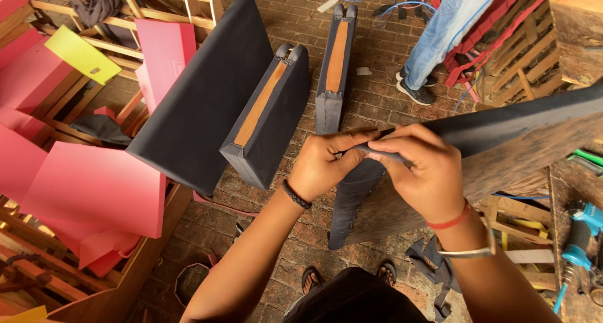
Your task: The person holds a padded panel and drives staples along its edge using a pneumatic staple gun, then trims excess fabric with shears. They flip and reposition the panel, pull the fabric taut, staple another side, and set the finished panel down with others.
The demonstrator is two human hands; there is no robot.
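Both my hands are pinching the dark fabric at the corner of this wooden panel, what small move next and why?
Probably pull the dark fabric tighter over the wooden panel edge: left hand and right hand pinch a fold there, and loose cloth hangs below.

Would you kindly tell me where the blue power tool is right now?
In the head view, the blue power tool lies at the far right edge on a wooden bench, below the green-handled tools and right of the person's right hand.

**Around the workshop floor**

Three dark upholstered panels [207, 90] propped on brick floor [370, 100]; pink foam sheets [94, 191] stacked left, a yellow piece [81, 54] above; blue power tool [581, 235] far right; a bystander's jeans and sneakers [418, 84] beyond.
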